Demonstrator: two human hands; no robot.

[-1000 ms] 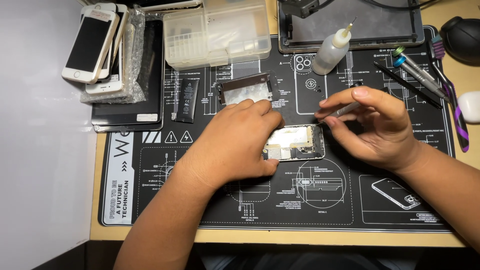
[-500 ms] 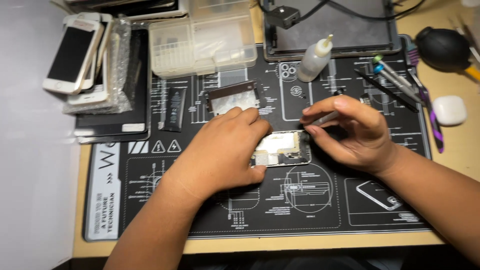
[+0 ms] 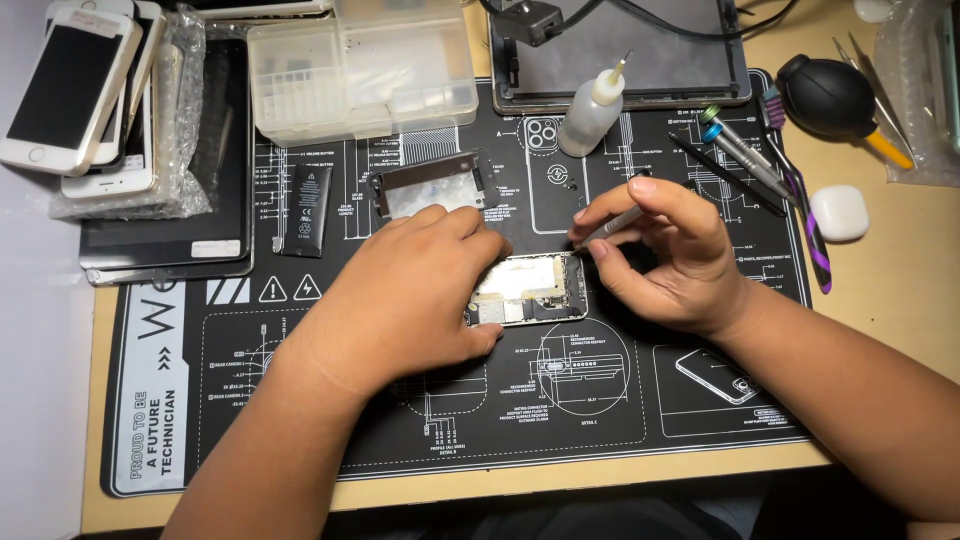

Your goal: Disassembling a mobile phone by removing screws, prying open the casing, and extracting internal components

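Two hands work over one opened phone (image 3: 530, 290), which lies flat near the middle of the black repair mat (image 3: 700, 400) on the worktop. The left hand (image 3: 400, 300) lies over the phone's left part, its fingers (image 3: 470, 225) curled along the upper and lower edges to pin it down. The right hand (image 3: 670, 250) pinches a thin metal tool (image 3: 612, 226) between thumb and forefinger, its tip aimed at the phone's upper right corner; whether it touches there I cannot tell. By its look the phone is light and stiff, a thin frame with bare metal shielding and small exposed parts, so it probably slides easily on the mat and bruises easily inside. The safe hold seems to be the outer frame edges, as the left hand has it, never the open centre. Just above lies a detached metal plate (image 3: 430, 185), with a small black battery (image 3: 306, 208) and a dropper bottle (image 3: 590, 110) nearby.
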